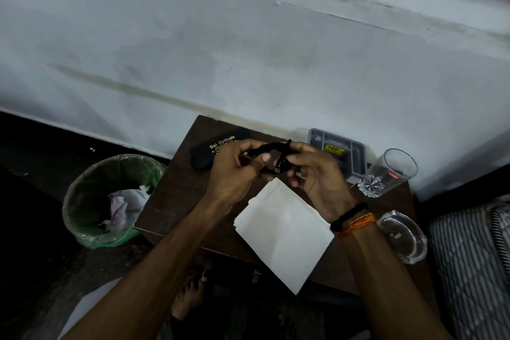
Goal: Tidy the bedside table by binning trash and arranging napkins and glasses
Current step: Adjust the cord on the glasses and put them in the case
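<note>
Over the back of the dark wooden bedside table (pixel 176 196), my left hand (pixel 237 168) and my right hand (pixel 317 174) together hold a black looped cable (pixel 271 146) with a plug end hanging between the fingers. A stack of white napkins (pixel 284 229) lies flat on the table just below my hands. A black glasses case (pixel 209 152) with gold lettering lies at the back left. A clear drinking glass (pixel 392 171) stands at the back right. A heavy clear glass dish (pixel 403 234) sits at the right edge.
A bin (pixel 110 199) with a green liner stands on the floor left of the table, with crumpled paper inside. A grey compartment tray (pixel 336 152) stands against the wall behind my right hand. Striped bedding (pixel 469 257) lies to the right. My bare foot (pixel 190 295) is under the table's front edge.
</note>
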